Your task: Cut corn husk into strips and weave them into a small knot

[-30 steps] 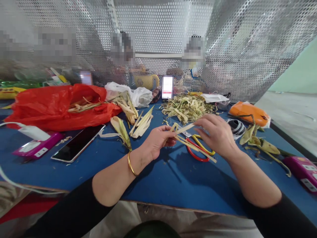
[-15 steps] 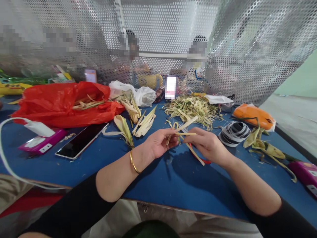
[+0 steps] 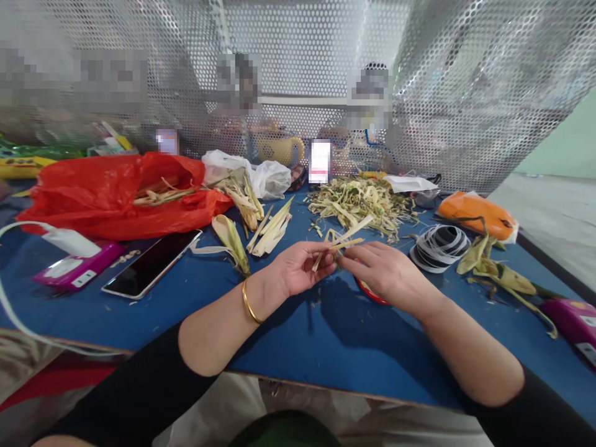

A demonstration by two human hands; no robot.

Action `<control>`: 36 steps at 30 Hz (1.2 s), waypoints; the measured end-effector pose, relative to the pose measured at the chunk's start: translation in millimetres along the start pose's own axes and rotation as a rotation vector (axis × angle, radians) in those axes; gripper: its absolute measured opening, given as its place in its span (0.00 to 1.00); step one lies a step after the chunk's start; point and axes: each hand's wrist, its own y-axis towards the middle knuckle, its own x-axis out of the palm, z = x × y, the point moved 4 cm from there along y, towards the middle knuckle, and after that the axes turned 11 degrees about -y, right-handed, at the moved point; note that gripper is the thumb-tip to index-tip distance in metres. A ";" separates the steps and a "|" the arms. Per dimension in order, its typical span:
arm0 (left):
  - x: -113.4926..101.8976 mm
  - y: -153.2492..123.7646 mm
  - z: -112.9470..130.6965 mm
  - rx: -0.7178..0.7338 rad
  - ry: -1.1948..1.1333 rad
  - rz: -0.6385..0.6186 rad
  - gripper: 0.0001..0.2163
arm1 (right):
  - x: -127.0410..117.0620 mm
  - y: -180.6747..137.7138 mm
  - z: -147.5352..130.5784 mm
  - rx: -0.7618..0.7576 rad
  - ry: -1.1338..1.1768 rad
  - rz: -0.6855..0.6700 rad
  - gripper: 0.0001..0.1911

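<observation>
Pale corn husk strips [image 3: 352, 231], folded and crossing each other, stick out of my left hand [image 3: 303, 268], which pinches them between thumb and fingers above the blue table [image 3: 279, 347]. Close to its right, my right hand [image 3: 388, 273] has bent fingers against the same strips; its fingertips are partly hidden. Beneath the right hand shows part of a red-rimmed object [image 3: 372, 293], mostly covered. Beyond the hands lies a heap of shredded husk [image 3: 363, 202]. Flat husk pieces [image 3: 273, 231] and a husk bundle [image 3: 233, 242] are left of it.
On the left are a red plastic bag [image 3: 107, 192] with husk inside, a black-screened phone [image 3: 151, 266] and a purple power strip [image 3: 79, 267]. Right are a coil of white strip [image 3: 438, 248], an orange packet [image 3: 477, 214] and dried husks [image 3: 512, 279]. A perforated screen [image 3: 307, 37] stands behind.
My right hand has moved slightly left, its fingers closing in on the strips by my left hand. A strip end that hung below the right hand is no longer visible there.
</observation>
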 end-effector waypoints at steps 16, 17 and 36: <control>9.9 -7.8 -1.1 0.358 0.492 -0.175 0.09 | 5.4 -5.9 16.5 0.823 1.259 0.343 0.14; 9.9 -7.9 -1.2 0.391 0.520 -0.168 0.10 | 5.8 -6.3 15.7 0.857 1.284 0.318 0.16; 11.6 -10.8 -3.1 0.528 0.615 -0.016 0.05 | 31.5 -10.6 11.6 0.984 1.173 -0.158 0.11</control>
